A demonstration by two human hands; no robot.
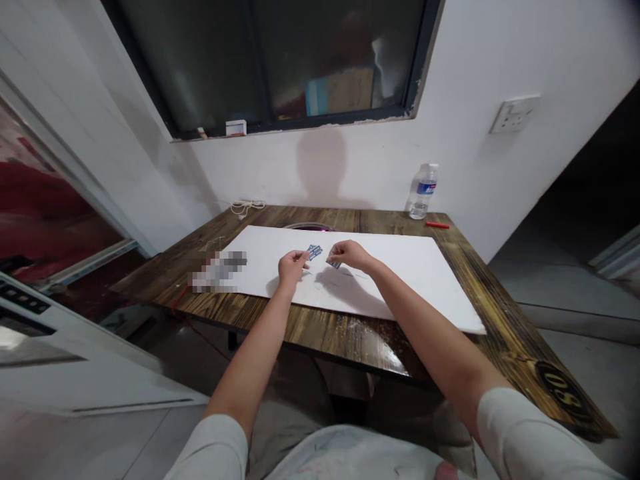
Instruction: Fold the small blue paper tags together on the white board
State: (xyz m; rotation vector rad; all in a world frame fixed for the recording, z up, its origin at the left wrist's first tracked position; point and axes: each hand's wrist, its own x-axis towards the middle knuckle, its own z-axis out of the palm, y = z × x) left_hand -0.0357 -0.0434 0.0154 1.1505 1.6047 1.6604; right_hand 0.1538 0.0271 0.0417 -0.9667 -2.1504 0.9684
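Note:
Both my arms reach out over a white sheet [400, 267] that lies on a dark wooden table [350, 333]. My left hand [291, 265] pinches a small blue-and-white patterned piece [315, 251] between thumb and fingers. My right hand [349, 253] is closed in a pinch on another small blue piece [335, 264] just beside the first. The two hands are a short gap apart, a little above the sheet. What the pieces are is too small to make out.
A plastic water bottle [423, 191] stands at the table's far right against the wall, with a red pen [437, 225] near it. A coiled white cable [247, 207] lies at the far left. A blurred patch [218, 271] covers the sheet's left end. A window [270, 60] is above.

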